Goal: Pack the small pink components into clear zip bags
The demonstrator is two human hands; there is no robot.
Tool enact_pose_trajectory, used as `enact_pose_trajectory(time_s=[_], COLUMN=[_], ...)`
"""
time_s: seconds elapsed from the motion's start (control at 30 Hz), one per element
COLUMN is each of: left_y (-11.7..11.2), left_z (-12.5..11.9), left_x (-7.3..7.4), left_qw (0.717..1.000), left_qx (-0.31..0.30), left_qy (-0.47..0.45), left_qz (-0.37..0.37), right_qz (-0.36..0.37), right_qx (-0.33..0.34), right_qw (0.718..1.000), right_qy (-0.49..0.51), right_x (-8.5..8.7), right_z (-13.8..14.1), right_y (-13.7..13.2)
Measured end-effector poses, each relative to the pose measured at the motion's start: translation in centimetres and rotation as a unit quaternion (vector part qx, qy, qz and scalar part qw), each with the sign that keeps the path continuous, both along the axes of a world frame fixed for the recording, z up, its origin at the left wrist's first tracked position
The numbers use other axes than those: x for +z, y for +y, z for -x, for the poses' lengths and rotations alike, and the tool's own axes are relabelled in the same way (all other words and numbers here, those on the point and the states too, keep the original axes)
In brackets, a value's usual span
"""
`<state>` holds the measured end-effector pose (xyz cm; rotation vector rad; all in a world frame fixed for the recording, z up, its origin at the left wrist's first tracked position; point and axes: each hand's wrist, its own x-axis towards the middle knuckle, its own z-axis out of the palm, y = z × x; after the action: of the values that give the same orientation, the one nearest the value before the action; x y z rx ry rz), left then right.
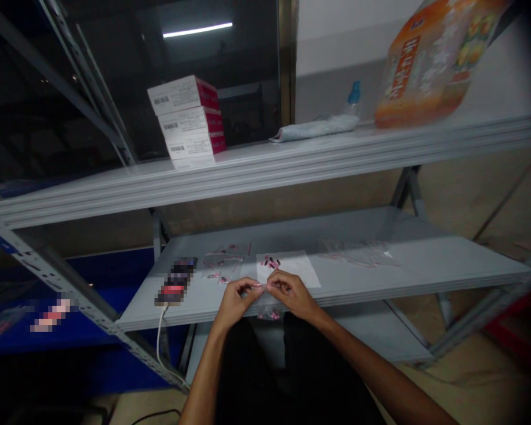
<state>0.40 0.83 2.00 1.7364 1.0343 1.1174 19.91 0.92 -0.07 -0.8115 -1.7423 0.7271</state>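
Dim scene, ceiling tube light (197, 30), blurred edges.

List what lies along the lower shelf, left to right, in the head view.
Dark blurred object with a white cable → scattered small bags with pink strips → white sheet → heap of clear bags.

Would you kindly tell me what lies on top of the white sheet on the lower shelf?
A small cluster of pink and dark pieces lies near the back left corner of the white sheet. The right hand hides part of its front edge.
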Motion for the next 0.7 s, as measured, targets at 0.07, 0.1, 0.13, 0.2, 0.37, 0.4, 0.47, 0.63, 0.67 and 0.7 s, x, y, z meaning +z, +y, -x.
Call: enact_pose_trajectory(time_s=[0.07, 0.1, 0.13, 0.2, 0.37, 0.4, 0.47, 0.63, 0.67, 0.7], left_y=[0.0, 0.1, 0.1, 0.2, 0.4, 0.4, 0.3, 0.0, 0.1, 0.2], left_z=[-0.1, -0.1, -0.2, -0.3, -0.6, -0.6, -0.5, -0.5, -0.4, -0.3], left_x=[-0.1, -0.2, -0.4, -0.6, -0.8, -0.7, -0.6, 0.1, 0.2, 0.3], left_qw=[1.0, 1.0, 0.999, 0.998, 0.995, 0.995, 0.995, 0.994, 0.992, 0.99], left_qx=[0.009, 0.019, 0.032, 0.06, 0.091, 0.091, 0.092, 0.095, 0.1, 0.114], left_qy=[0.01, 0.01, 0.006, -0.01, -0.037, -0.038, -0.038, -0.058, -0.065, -0.077], left_qz=[-0.014, -0.019, -0.022, -0.018, 0.006, 0.013, 0.022, 0.021, 0.027, 0.033], right_qz=[0.001, 0.005, 0.01, 0.023, 0.033, 0.033, 0.037, 0.057, 0.064, 0.073], right_qx=[0.002, 0.002, 0.0, -0.006, -0.005, 0.0, 0.008, 0.021, 0.022, 0.019], right_qw=[1.0, 1.0, 1.0, 1.0, 0.998, 0.997, 0.996, 0.994, 0.994, 0.992], right_qy=[-0.008, -0.01, -0.01, -0.005, 0.053, 0.066, 0.082, 0.088, 0.091, 0.098], right_x=[-0.1, -0.1, -0.2, -0.3, 0.0, 0.0, 0.1, -0.3, -0.4, -0.5], right_z=[0.1, 0.1, 0.1, 0.1, -0.5, -0.6, -0.8, -0.9, -0.9, -0.8], right_y=[0.0, 0.1, 0.1, 0.1, -0.1, -0.1, -0.1, 0.3, 0.4, 0.5])
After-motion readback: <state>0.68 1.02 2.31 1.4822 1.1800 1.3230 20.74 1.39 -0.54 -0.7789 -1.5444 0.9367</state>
